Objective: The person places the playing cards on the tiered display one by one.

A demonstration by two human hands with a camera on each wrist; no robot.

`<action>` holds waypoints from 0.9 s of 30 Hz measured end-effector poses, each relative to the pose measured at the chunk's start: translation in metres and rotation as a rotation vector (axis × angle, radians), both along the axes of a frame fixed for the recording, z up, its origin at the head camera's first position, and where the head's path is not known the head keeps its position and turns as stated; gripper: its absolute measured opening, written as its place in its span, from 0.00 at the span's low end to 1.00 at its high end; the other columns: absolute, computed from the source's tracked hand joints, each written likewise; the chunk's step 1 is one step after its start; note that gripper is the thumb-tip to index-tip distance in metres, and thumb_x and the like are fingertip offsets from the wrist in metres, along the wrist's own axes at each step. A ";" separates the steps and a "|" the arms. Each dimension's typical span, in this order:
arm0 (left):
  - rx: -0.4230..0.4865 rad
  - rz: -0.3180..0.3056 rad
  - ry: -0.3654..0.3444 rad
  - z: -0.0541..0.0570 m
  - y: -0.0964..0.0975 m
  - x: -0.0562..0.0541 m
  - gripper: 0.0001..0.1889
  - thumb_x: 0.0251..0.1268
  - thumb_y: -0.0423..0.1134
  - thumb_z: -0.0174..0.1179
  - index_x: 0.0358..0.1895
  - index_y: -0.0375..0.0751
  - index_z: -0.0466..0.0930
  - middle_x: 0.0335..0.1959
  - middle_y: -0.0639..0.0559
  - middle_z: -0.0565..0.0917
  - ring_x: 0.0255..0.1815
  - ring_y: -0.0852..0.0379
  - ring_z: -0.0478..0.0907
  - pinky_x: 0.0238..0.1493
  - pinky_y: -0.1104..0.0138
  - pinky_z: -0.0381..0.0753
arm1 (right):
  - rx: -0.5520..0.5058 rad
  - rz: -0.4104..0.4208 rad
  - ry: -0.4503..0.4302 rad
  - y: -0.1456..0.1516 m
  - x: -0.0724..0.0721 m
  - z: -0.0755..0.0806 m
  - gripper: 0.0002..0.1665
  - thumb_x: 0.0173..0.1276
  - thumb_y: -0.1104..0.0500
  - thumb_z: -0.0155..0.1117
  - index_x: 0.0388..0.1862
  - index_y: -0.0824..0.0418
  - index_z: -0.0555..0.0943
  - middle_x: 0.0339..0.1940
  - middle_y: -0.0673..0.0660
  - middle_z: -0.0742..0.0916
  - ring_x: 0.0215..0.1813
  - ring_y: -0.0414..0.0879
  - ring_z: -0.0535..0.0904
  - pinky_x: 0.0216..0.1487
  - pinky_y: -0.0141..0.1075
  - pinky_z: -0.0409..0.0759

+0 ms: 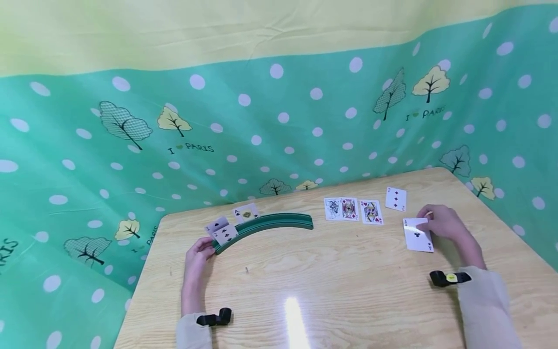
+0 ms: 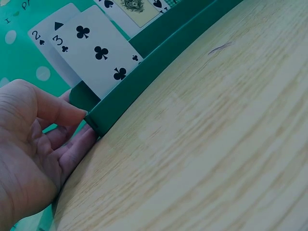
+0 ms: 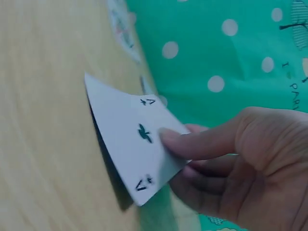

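At the table's right side my right hand pinches an ace of clubs along its right edge. In the right wrist view the thumb lies on the face of the card, which is tilted with one edge near the tabletop. My left hand grips the near left end of a curved green card holder between thumb and fingers. A three of clubs stands in the holder's slot at that end, overlapping a two of spades behind it. Behind the holder is an ace of spades.
Along the back right of the wooden table lie a joker, a king of diamonds, a queen and a card with red diamonds. A green dotted curtain hangs against the table's back edge.
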State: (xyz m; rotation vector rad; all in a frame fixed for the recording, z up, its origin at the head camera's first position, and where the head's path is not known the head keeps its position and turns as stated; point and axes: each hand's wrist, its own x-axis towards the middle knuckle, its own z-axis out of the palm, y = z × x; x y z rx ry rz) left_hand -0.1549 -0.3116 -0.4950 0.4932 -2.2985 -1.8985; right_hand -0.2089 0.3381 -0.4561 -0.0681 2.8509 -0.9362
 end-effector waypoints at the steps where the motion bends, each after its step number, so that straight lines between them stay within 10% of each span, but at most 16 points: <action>1: -0.002 -0.005 0.002 0.000 0.000 0.000 0.18 0.67 0.20 0.54 0.59 0.24 0.76 0.55 0.40 0.84 0.43 0.72 0.78 0.50 0.77 0.76 | -0.014 -0.014 0.030 -0.001 0.001 0.001 0.12 0.67 0.67 0.69 0.45 0.73 0.81 0.37 0.65 0.83 0.39 0.57 0.76 0.34 0.39 0.74; 19: -0.012 0.009 -0.008 -0.002 -0.003 0.004 0.20 0.68 0.20 0.53 0.63 0.22 0.73 0.59 0.34 0.82 0.43 0.72 0.77 0.49 0.79 0.75 | -0.208 -0.181 0.337 -0.062 0.000 0.049 0.16 0.74 0.64 0.65 0.56 0.73 0.83 0.47 0.72 0.87 0.45 0.55 0.80 0.34 0.23 0.74; 27: -0.019 0.005 -0.008 -0.002 0.002 0.001 0.20 0.68 0.21 0.52 0.63 0.22 0.73 0.60 0.33 0.81 0.44 0.71 0.77 0.50 0.79 0.75 | -0.308 -0.184 0.379 -0.088 0.000 0.067 0.17 0.76 0.60 0.65 0.56 0.72 0.83 0.49 0.71 0.87 0.41 0.37 0.78 0.36 0.20 0.76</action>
